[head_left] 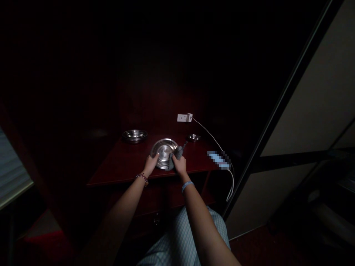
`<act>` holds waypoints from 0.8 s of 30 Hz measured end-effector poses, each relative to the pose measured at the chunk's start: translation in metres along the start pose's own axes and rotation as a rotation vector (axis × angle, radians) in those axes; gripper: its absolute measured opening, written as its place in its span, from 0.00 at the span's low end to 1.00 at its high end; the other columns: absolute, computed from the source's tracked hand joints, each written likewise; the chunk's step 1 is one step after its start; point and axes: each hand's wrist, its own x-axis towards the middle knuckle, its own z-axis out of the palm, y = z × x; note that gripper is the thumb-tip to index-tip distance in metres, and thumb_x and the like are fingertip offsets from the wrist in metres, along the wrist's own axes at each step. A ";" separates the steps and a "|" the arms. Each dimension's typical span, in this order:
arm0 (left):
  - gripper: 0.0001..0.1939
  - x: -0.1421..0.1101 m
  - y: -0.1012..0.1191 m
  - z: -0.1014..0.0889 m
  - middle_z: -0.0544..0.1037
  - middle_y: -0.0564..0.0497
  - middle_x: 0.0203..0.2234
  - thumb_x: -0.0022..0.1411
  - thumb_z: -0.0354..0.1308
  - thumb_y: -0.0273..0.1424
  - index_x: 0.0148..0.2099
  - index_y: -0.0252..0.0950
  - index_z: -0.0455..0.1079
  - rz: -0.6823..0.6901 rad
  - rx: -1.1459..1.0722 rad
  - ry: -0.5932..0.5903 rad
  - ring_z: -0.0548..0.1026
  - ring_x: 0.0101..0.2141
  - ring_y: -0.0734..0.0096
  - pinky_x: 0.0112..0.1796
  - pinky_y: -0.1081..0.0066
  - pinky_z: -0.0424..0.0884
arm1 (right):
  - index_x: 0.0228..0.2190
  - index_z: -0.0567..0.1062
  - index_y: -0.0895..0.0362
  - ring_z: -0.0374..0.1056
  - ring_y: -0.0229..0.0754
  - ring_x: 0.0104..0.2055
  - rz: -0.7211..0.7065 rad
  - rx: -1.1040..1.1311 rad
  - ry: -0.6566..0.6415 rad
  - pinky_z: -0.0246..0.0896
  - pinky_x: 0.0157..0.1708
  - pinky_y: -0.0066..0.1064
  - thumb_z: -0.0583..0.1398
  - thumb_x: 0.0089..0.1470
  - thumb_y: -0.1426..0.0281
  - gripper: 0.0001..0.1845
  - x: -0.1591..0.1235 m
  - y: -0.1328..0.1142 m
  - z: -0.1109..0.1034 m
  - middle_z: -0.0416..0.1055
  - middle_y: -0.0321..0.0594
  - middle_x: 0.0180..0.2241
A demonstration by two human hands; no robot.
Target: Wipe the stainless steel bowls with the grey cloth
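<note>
A round, shiny steel plate (165, 150) is tilted up over the dark red shelf, its hollow side facing me. My left hand (150, 164) grips its lower left rim, with the thumb lying on the inner face. At the lower right rim, my right hand (179, 163) is closed on a grey cloth (171, 162), which is pressed against the plate. Part of the cloth sticks up past the fingers to the right. The fingers behind the plate are hidden.
Stacked steel dishes (135, 135) stand at the shelf's back left, and a small steel bowl (193, 137) at the back right. A wall socket (182, 118) holds a charger with a white cable (208, 131) running to a blurred-out blue object (219, 160) on the right.
</note>
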 end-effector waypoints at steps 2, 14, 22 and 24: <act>0.15 -0.001 0.001 0.000 0.81 0.41 0.35 0.52 0.61 0.33 0.42 0.31 0.74 -0.004 -0.008 0.010 0.77 0.44 0.57 0.46 0.64 0.70 | 0.34 0.78 0.62 0.75 0.46 0.39 0.004 0.041 0.003 0.67 0.37 0.28 0.59 0.53 0.61 0.16 0.000 0.000 0.000 0.78 0.48 0.34; 0.15 0.000 0.000 0.001 0.81 0.41 0.36 0.51 0.63 0.31 0.42 0.31 0.74 0.003 -0.029 0.010 0.77 0.45 0.58 0.47 0.64 0.69 | 0.40 0.77 0.61 0.74 0.44 0.43 -0.040 0.185 -0.020 0.66 0.41 0.28 0.64 0.45 0.57 0.24 0.000 0.001 0.002 0.77 0.46 0.40; 0.15 0.005 -0.006 0.002 0.81 0.41 0.36 0.51 0.63 0.32 0.41 0.30 0.74 -0.008 -0.024 -0.001 0.77 0.44 0.58 0.47 0.64 0.69 | 0.40 0.77 0.61 0.74 0.45 0.40 -0.042 0.132 0.001 0.67 0.41 0.30 0.63 0.48 0.62 0.19 0.003 0.007 0.003 0.78 0.46 0.38; 0.14 0.006 -0.008 0.002 0.81 0.41 0.37 0.52 0.62 0.31 0.41 0.30 0.74 0.001 -0.020 -0.011 0.77 0.44 0.59 0.48 0.64 0.69 | 0.40 0.77 0.60 0.74 0.45 0.40 -0.051 0.134 0.004 0.67 0.41 0.30 0.62 0.49 0.63 0.18 0.003 0.008 0.004 0.78 0.46 0.38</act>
